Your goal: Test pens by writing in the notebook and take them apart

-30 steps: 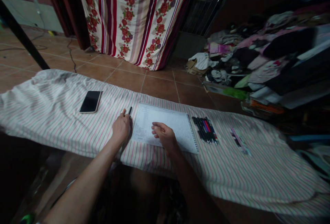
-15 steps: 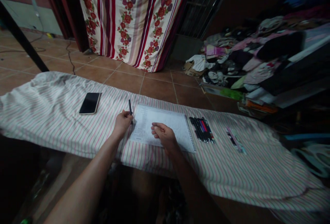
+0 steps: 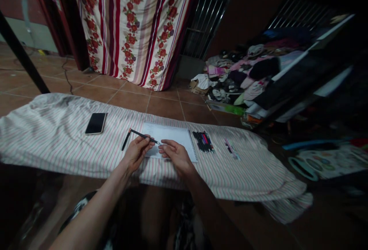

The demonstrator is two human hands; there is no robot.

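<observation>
My left hand (image 3: 136,153) is shut on a slim black pen (image 3: 145,137), which lies nearly level with its tip almost at the fingers of my right hand (image 3: 175,156). That open hand rests, fingers curled, on the lower edge of a spiral-bound notebook (image 3: 169,135) with a white page. Beside my left hand, a thin dark stick (image 3: 125,140) angles across the striped sheet (image 3: 71,146); it could be a second pen or a cap. A black smartphone (image 3: 96,123) lies face up to the left.
A row of several pens (image 3: 203,142) lies right of the notebook, then a small flat packet (image 3: 231,149). The striped sheet covers a long low surface over a tiled floor. A floral curtain (image 3: 129,31) hangs ahead, and a heap of clothes (image 3: 247,73) sits at right.
The pen has swung from nearly upright to almost level, pointing right toward my right hand. My hands are closer together, and the dark stick now shows beside my left hand. The view has shifted.
</observation>
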